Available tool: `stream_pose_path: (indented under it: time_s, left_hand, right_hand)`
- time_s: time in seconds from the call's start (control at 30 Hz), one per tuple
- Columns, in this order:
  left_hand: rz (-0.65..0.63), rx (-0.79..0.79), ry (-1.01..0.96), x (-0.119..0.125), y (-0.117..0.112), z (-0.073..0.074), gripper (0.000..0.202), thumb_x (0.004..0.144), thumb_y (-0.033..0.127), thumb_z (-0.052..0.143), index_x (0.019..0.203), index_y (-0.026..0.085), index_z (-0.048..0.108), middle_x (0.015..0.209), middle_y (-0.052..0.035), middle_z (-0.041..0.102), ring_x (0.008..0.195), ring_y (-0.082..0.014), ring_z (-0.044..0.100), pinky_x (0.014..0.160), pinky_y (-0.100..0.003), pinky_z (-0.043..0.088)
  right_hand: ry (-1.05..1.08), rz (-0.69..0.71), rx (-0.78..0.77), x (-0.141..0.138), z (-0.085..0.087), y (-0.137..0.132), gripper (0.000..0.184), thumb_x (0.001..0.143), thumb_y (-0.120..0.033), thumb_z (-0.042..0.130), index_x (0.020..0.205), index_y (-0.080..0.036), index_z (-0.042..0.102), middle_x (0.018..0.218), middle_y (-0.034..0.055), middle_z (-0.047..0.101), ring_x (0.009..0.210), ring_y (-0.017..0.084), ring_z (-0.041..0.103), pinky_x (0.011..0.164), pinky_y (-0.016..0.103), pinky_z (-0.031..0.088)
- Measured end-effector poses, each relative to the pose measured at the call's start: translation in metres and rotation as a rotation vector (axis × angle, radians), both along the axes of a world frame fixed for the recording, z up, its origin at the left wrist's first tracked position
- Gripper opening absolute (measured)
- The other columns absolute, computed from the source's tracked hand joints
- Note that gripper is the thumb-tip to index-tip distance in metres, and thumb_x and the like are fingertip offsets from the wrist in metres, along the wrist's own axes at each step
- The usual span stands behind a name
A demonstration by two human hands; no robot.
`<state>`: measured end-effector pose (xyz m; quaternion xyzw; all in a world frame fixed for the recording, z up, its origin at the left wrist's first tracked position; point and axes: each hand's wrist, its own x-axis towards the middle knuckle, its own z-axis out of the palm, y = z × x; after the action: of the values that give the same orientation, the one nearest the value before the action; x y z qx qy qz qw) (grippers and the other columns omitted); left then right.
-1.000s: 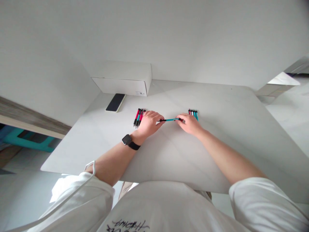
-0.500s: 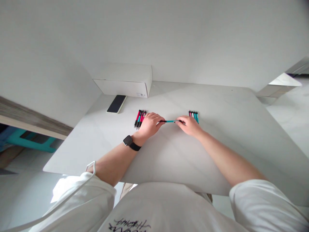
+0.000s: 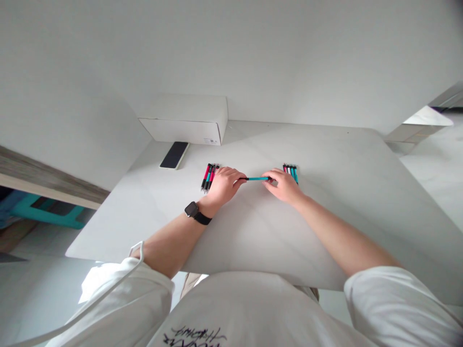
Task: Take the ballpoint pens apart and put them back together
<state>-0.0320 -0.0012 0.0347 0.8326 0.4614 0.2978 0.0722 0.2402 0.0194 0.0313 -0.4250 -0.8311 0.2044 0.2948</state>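
A teal and black pen (image 3: 257, 179) lies level between my hands, over the middle of the table. My left hand (image 3: 226, 185) pinches its left, black end, and my right hand (image 3: 283, 185) is closed around its right end. Beside my left hand is a row of red, teal and black pens (image 3: 207, 178), partly covered by the fingers. Just beyond my right hand sits another row of pens (image 3: 291, 169), red, white and teal, their lower parts partly hidden by that hand.
A white box (image 3: 184, 127) stands at the back left against the wall. In front of it a dark-screened phone (image 3: 174, 155) lies on the white table (image 3: 249, 236). Below the table's left side is a teal stool (image 3: 50, 212).
The pen in my hands has turned about its length, so that more of its teal barrel shows. My hands have hardly moved.
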Motion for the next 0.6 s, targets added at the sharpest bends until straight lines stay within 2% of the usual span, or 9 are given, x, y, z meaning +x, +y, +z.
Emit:
stream_pose_path:
  time_s: [0.1,0.2,0.3,0.47,0.6]
  left_hand:
    - [-0.009,0.02,0.025,0.0016,-0.0031,0.002,0.027,0.106,0.041,0.056,0.109,0.026,0.078,0.104,-0.0075,0.078,0.102,-0.0259,0.066,0.1,-0.045,0.044]
    - [-0.042,0.035,0.049,0.0045,-0.006,0.0039,0.028,0.105,0.043,0.056,0.109,0.026,0.078,0.103,-0.0076,0.077,0.102,-0.0261,0.065,0.101,-0.046,0.043]
    - [-0.054,0.037,0.066,0.0069,-0.0074,0.0043,0.028,0.106,0.043,0.056,0.108,0.026,0.077,0.102,-0.0077,0.076,0.101,-0.0262,0.064,0.101,-0.045,0.043]
    - [-0.067,0.041,0.059,0.0077,-0.0074,0.004,0.028,0.106,0.041,0.054,0.107,0.025,0.077,0.1,-0.0076,0.075,0.1,-0.0256,0.064,0.1,-0.045,0.043]
    - [-0.064,0.036,0.061,0.0077,-0.0077,0.0048,0.028,0.106,0.04,0.054,0.109,0.024,0.077,0.101,-0.0083,0.075,0.1,-0.0257,0.064,0.1,-0.045,0.043]
  right_hand:
    - [-0.033,0.005,0.023,-0.0028,0.0003,-0.003,0.026,0.096,-0.038,0.067,0.119,-0.027,0.073,0.111,0.0076,0.073,0.098,0.024,0.069,0.094,0.038,0.053]
    - [-0.071,0.023,0.053,-0.0072,0.0011,-0.0068,0.021,0.102,-0.036,0.059,0.112,-0.026,0.074,0.111,0.0079,0.074,0.103,0.025,0.068,0.097,0.038,0.051]
    - [-0.101,0.029,0.069,-0.0095,0.001,-0.0089,0.017,0.101,-0.032,0.059,0.103,-0.026,0.075,0.107,0.0077,0.073,0.101,0.025,0.068,0.096,0.038,0.05]
    - [-0.083,0.032,0.077,-0.008,0.0009,-0.0091,0.014,0.098,-0.03,0.063,0.107,-0.026,0.073,0.11,0.007,0.073,0.097,0.024,0.069,0.093,0.037,0.051]
    - [-0.089,0.003,0.065,-0.0077,0.0026,-0.009,0.016,0.098,-0.036,0.065,0.107,-0.027,0.075,0.11,0.0071,0.074,0.097,0.025,0.069,0.093,0.037,0.05]
